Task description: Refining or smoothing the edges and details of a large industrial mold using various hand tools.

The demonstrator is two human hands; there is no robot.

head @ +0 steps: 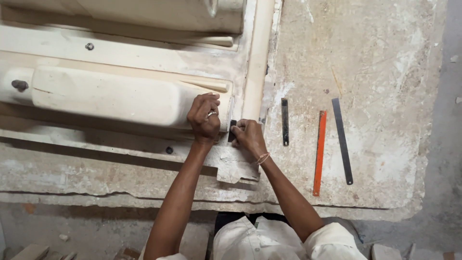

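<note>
Now mid-scraping: my left hand [204, 118] clenched, braced on cream plaster mould [115, 96] end; right hand [248, 136] pinches short dark blade [232, 131] at mould's right end, near slab's [385, 58] middle. Next, I judge, steady stroke along seam.

A rough, plaster-stained slab [385, 58] fills the frame's centre and right, with grey floor [447, 144] along the right edge and rubble-strewn floor and 2 bricks [33, 251] at lower left.
</note>
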